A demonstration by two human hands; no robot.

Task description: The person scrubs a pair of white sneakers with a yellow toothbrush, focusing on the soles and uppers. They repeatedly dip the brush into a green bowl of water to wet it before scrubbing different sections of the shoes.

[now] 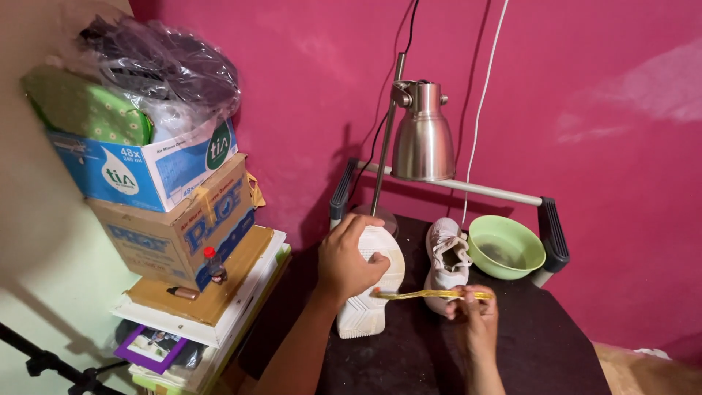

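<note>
While the left hand point(349, 260) is gripping the sole-up white shoe point(371, 281) on the dark table point(541, 344), the right hand point(472, 306) is pinching a yellow measuring tape point(428, 295) across it; measuring looks underway; second shoe point(447, 260) is lying untouched beside the green bowl point(506, 245).

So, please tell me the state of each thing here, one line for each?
Left hand: pressing on the overturned shoe.
Right hand: pinching the yellow tape measure.
Overturned shoe: sole up.
Yellow tape measure: stretched between both hands.
Second shoe: upright, unlaced look.
Green bowl: upright, contents unclear.
Metal lamp: appears off.
</note>
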